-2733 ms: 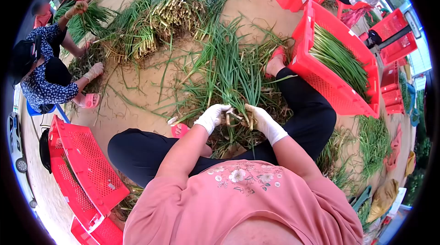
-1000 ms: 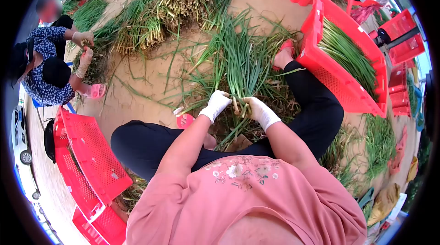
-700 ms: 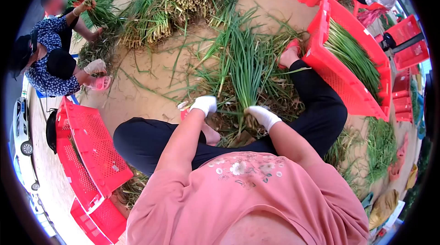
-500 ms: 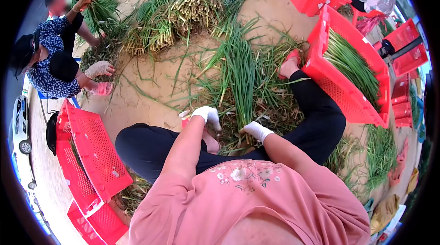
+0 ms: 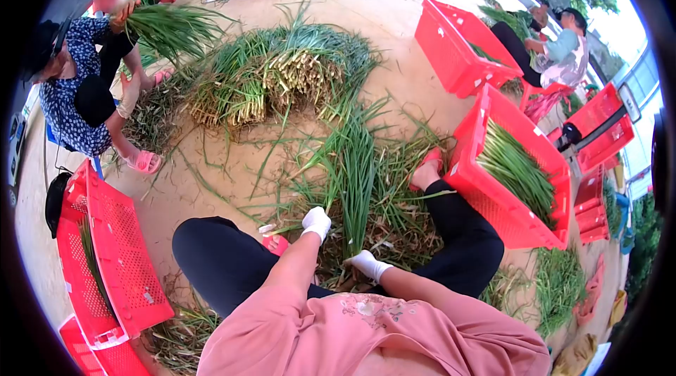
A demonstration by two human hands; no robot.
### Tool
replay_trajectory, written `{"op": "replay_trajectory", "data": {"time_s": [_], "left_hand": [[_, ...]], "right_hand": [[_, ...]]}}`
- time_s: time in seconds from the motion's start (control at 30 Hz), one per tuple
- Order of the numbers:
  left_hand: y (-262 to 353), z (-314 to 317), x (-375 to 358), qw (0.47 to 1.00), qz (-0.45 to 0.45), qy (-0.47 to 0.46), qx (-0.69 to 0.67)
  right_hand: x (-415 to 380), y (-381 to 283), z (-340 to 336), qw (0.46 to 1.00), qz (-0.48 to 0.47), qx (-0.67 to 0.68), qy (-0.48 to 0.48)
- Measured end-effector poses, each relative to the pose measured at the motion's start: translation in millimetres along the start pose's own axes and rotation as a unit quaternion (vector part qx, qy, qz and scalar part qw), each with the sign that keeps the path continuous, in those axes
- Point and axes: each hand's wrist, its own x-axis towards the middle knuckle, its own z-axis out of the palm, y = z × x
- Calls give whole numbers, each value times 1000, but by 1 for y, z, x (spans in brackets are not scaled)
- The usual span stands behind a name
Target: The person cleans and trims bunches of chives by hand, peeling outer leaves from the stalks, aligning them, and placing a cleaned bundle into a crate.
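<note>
Presently, the right hand (image 5: 367, 265) grips the base of the green bunch (image 5: 357, 200) lying over plant litter (image 5: 401, 232), while the left hand (image 5: 317, 223), closure indeterminable, meets a separate stalk (image 5: 330, 189), apparently gathering stems, the next move calling for a firm, low pinch.

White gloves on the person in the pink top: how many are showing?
2: one on the left hand, beside some green stalks; one on the right hand, at the lower end of a green bunch. Neither is wholly hidden.
</note>
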Motion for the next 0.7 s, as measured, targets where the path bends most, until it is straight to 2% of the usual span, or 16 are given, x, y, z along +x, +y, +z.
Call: {"op": "replay_trajectory", "data": {"time_s": [0.1, 0.17, 0.23, 0.3, 0.37, 0.43, 0.5, 0.53, 0.57, 0.63, 0.67, 0.7], "left_hand": [[1, -8, -8, 999, -12, -14, -28], [-7, -8, -6, 991, 56, -96, -69], [-15, -5, 2, 972, 105, -180, -111], [-17, -19, -3, 942, 105, -287, -138], [-13, -35, -16, 901, 79, -394, -161], [-4, -45, -40, 902, 105, -387, -163], [5, -53, -51, 895, 174, -407, -55], [10, -57, -62, 897, 201, -394, 3], [20, -65, -78, 895, 214, -389, 35], [26, -63, -85, 859, 352, -355, 111], [37, -90, -86, 843, 341, -411, 70], [46, -124, -91, 861, 238, -443, -70]], "right_hand": [[-6, -10, 1, 999, 24, 35, -31], [-20, -21, 0, 993, 24, 107, -35], [-53, -52, -6, 984, -39, 173, 12], [-57, -60, -13, 962, -5, 266, -65], [-52, -64, -11, 934, 4, 348, -86], [-50, -67, -17, 928, -12, 345, -142], [-63, -79, -18, 874, 34, 467, -127], [-94, -99, -26, 840, 39, 526, -125], [-83, -96, -28, 827, 76, 540, -136], [-60, -85, -36, 850, 59, 498, -159], [-76, -101, -40, 821, 78, 548, -139], [-76, -105, -52, 847, 47, 513, -132]]}}
